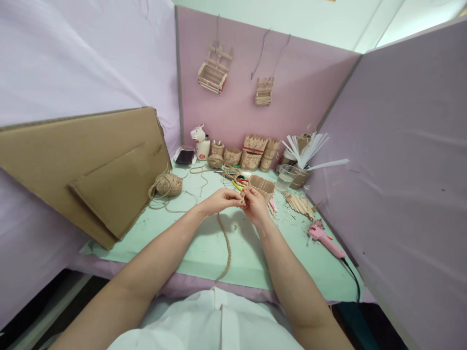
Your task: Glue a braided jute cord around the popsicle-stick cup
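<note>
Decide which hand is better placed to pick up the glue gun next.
Probably the right hand: the glue gun lies on that side, farther from the left hand. Both look occupied.

Room in front, a crowd at the back.
I see bare green table near the front edge, with a thin braid lying across it. Big cardboard blocks the left side. The pink glue gun and its cord lie on the right. Small baskets make a low wall behind.
</note>
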